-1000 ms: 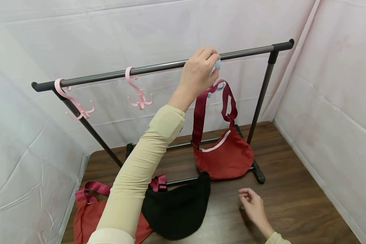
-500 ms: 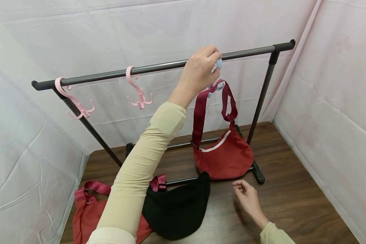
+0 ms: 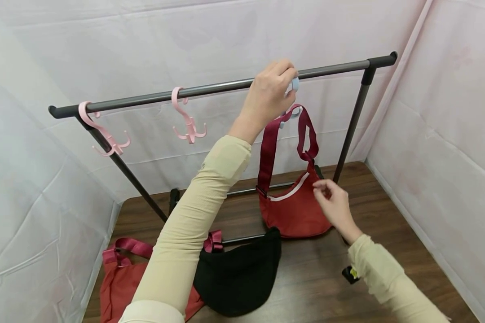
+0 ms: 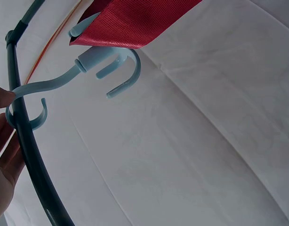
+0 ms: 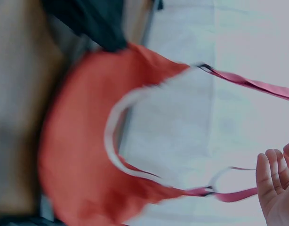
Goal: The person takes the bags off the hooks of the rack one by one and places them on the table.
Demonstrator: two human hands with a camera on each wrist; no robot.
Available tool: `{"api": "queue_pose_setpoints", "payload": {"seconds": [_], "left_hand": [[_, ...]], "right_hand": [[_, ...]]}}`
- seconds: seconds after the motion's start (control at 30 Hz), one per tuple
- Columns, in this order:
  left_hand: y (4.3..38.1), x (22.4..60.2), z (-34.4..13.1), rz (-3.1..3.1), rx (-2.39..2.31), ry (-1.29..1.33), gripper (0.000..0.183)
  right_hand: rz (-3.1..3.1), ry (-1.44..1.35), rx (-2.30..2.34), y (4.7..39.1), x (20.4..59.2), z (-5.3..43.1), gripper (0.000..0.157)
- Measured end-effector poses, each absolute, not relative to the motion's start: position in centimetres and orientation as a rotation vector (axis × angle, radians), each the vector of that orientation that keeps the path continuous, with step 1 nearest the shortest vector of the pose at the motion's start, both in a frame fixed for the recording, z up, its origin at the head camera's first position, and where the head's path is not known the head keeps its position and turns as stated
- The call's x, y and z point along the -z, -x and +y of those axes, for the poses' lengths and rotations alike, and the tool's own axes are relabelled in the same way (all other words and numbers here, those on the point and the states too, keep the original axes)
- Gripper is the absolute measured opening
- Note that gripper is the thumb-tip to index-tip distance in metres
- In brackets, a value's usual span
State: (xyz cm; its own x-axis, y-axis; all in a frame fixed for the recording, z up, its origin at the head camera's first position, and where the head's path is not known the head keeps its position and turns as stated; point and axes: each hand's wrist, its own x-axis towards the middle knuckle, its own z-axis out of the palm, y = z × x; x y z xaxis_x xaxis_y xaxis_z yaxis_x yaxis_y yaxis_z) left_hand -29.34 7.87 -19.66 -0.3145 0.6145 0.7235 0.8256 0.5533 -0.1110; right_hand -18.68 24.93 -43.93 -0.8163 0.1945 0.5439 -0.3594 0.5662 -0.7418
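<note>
At the rack's top rail [image 3: 335, 70] my left hand [image 3: 272, 92] pinches a light-blue hook [image 4: 50, 84] between thumb and fingers. The hook curls over the rail, with several small prongs at its lower end. From it hangs a red shoulder bag [image 3: 291, 217] by its dark-red strap [image 3: 268, 152]; a white zipper runs along the bag's upper edge. My right hand [image 3: 336, 206] is in front of the bag's right side in the head view, fingers loosely curled and holding nothing. In the right wrist view its fingers [image 5: 264, 174] appear near the strap; contact is unclear.
Two pink hooks [image 3: 190, 129] hang on the left part of the rail. A black bag [image 3: 240, 280] and another red bag [image 3: 119, 287] lie on the wooden surface [image 3: 307, 287] at the front. White cloth walls surround the rack.
My right hand has risen from low over the wooden surface to beside the hanging bag. The left hand keeps its grip on the hook. The head view has shifted slightly.
</note>
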Motion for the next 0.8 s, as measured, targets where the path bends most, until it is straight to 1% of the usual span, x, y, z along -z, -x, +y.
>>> {"api": "queue_pose_setpoints", "payload": {"seconds": [0.23, 0.43, 0.6, 0.8], "left_hand": [[29.3, 20.1, 8.0, -2.032, 0.387, 1.138, 0.017], [29.1, 19.9, 7.8, -2.042, 0.373, 1.129, 0.016], [28.9, 19.5, 7.6, -2.071, 0.348, 1.128, 0.016], [28.8, 19.3, 7.7, -2.087, 0.348, 1.143, 0.016]], "right_hand": [[-2.194, -0.174, -1.146, 21.7, 38.2, 25.6, 0.012], [-2.161, -0.18, -1.098, 23.8, 34.2, 25.5, 0.015], [-2.127, -0.19, -1.034, 25.9, 32.0, 25.1, 0.018], [-2.118, -0.217, -0.959, 28.1, 30.7, 24.9, 0.022]]}}
